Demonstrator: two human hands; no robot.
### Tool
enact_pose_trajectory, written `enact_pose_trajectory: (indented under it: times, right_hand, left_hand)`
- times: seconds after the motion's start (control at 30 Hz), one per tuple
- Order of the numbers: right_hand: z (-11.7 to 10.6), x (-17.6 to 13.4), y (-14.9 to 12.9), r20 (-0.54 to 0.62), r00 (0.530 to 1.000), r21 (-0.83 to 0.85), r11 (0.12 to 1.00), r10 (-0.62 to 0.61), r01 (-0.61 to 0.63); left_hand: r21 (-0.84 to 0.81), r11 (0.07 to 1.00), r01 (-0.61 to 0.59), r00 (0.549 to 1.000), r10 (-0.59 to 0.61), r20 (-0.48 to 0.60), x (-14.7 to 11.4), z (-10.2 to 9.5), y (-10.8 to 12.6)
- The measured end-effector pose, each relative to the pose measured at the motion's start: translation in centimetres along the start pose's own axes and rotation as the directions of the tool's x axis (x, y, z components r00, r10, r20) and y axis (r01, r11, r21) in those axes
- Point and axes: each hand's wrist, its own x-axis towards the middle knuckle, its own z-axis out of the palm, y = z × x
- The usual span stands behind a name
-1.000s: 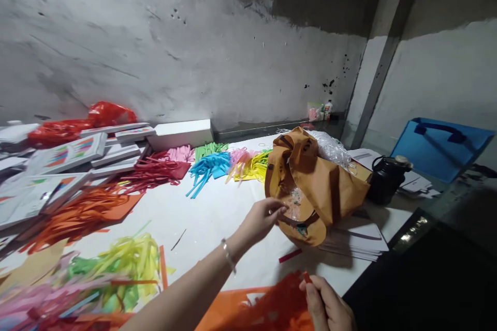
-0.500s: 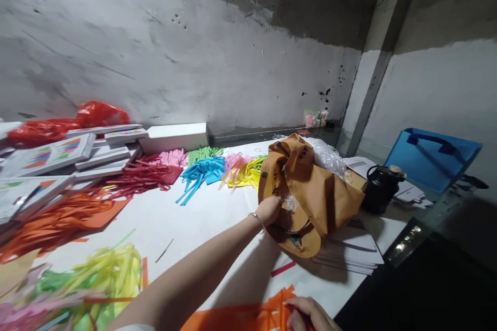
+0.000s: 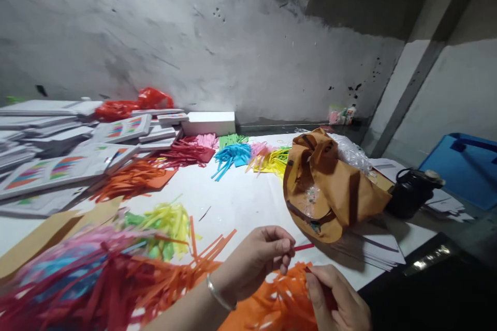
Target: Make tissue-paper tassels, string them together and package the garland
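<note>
Left forearm enters from lower left, angled up and right, thin silver metal bracelet (image 3: 218,295) at the wrist. Left hand (image 3: 258,258) palm down, fingers curled in, thumb and fingertips pinched together at its right end. Right hand (image 3: 339,300) at bottom edge, back toward camera, fingers bent, thumb and forefinger pinched at upper left. Hands near each other, not touching.

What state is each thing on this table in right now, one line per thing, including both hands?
Left hand: fingers pinched shut; what they grip is too small to tell.
Right hand: closed on a red paper strip.
Brown bag: slumped, mouth open.
Orange paper strips: loose pile under the hands.
Black bottle: upright, capped.
White boxes: closed, scattered.
</note>
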Motion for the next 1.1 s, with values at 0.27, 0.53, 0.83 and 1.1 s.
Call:
enact_pose_trajectory:
  times: [0.27, 0.53, 0.83, 1.1]
  right_hand:
    - [2.5, -1.3, -4.5, 0.219, 0.973, 0.033, 0.997, -0.078, 0.072]
    - [3.6, -2.1, -5.5, 0.403, 0.890, -0.035, 0.968, -0.214, 0.249]
    - [4.1, -1.5, -6.2, 0.587, 0.801, 0.005, 0.990, -0.114, 0.138]
    - [4.2, -2.2, -5.5, 0.647, 0.761, 0.015, 0.999, -0.040, 0.040]
  left_hand:
    - [-0.158, 0.975, -0.156, 0.980, 0.133, -0.145, -6.5, -1.3, -3.0]
    - [0.114, 0.948, -0.297, 0.927, 0.315, -0.206, -9.4, -3.5, -3.9]
    - [0.749, 0.515, -0.418, 0.782, 0.624, 0.007, -11.9, -5.3, -3.5]
    - [0.765, 0.535, -0.358, 0.821, 0.570, -0.015, -12.7, -6.0, -3.3]
